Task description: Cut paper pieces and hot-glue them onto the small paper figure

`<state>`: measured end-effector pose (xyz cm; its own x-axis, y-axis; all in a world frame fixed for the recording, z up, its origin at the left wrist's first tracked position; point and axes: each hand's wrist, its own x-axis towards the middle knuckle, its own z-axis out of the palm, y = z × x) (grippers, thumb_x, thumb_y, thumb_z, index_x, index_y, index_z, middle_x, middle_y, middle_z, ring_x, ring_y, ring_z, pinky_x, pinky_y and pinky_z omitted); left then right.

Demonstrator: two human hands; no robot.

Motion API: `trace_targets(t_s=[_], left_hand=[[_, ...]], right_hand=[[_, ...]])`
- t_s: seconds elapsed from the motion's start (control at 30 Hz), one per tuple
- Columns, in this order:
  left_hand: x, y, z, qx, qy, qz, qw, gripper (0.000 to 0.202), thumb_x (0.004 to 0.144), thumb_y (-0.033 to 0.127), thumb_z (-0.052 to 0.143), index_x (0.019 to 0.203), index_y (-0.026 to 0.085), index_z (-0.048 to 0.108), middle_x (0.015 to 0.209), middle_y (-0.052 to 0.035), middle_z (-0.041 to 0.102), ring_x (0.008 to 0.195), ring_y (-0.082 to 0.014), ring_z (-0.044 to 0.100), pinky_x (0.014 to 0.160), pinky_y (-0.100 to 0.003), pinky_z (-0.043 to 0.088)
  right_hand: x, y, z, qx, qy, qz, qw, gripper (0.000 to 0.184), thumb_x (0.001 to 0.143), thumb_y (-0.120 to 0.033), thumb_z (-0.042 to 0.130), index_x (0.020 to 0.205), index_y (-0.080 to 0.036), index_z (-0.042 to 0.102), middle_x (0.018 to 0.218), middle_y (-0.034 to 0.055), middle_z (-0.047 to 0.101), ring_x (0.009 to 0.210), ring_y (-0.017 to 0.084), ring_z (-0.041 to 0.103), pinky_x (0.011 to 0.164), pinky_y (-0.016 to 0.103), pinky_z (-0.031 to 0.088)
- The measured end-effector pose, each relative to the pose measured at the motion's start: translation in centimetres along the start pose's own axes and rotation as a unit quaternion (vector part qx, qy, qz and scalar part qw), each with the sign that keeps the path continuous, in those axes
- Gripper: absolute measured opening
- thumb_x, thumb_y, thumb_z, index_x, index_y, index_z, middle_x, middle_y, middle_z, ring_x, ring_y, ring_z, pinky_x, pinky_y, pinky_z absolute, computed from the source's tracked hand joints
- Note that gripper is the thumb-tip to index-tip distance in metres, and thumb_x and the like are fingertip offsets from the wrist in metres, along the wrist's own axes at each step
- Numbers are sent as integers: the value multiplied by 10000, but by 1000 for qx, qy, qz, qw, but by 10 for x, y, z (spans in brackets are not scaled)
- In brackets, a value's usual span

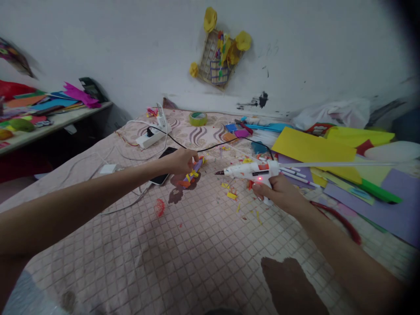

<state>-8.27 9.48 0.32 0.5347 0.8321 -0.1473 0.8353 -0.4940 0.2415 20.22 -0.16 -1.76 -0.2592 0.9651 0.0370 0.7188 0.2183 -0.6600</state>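
Note:
My right hand (278, 191) is wrapped round the grip of a white hot glue gun (252, 169). Its dark nozzle points left, a red light glows on its side, and a long clear glue stick (328, 164) sticks out of the back. To the left, my left hand (183, 161) is closed at the upper end of a small purple, yellow and orange paper piece (193, 173), which stands tilted over the table. The gun's nozzle is apart from the paper piece, a short way to its right. A dark phone (160, 178) lies beneath my left wrist.
A power strip (153, 136) with cables stands at the back left. Green tape (198, 118) lies near the wall. Yellow paper scraps (232, 195) are scattered mid-table. Coloured sheets (311, 151), white pens (297, 176) and red-handled pliers or scissors (341, 221) lie at the right.

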Motion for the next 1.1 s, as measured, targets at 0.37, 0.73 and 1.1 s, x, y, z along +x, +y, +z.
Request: trace_targets(t_s=[0.37,0.73,1.1], left_hand=[[-5,6,-3,-21,-18,-21,999,487,644,370,625,1065,132,566,806,-50,668,706,-151,589,573,-214,367],[0,-3,-3,-50,-43,-18,998,373,628,313,645,961,152,601,707,-11,657,662,-136,568,581,-213,359],[-6,-5,-4,-73,-47,-25,996,371,679,329,594,997,140,585,786,-35,680,696,-140,593,593,-208,373]], right_hand=[[0,0,-1,16,-5,9,1000,492,761,-569,454,428,-207,467,362,-43,299,352,96,300,392,265,209],[0,0,-2,15,-3,-10,1000,503,768,-564,447,416,-205,463,376,-38,310,373,97,314,400,258,229],[24,-2,10,23,48,-5,999,457,796,-521,454,500,-177,510,460,0,500,449,124,459,457,242,309]])
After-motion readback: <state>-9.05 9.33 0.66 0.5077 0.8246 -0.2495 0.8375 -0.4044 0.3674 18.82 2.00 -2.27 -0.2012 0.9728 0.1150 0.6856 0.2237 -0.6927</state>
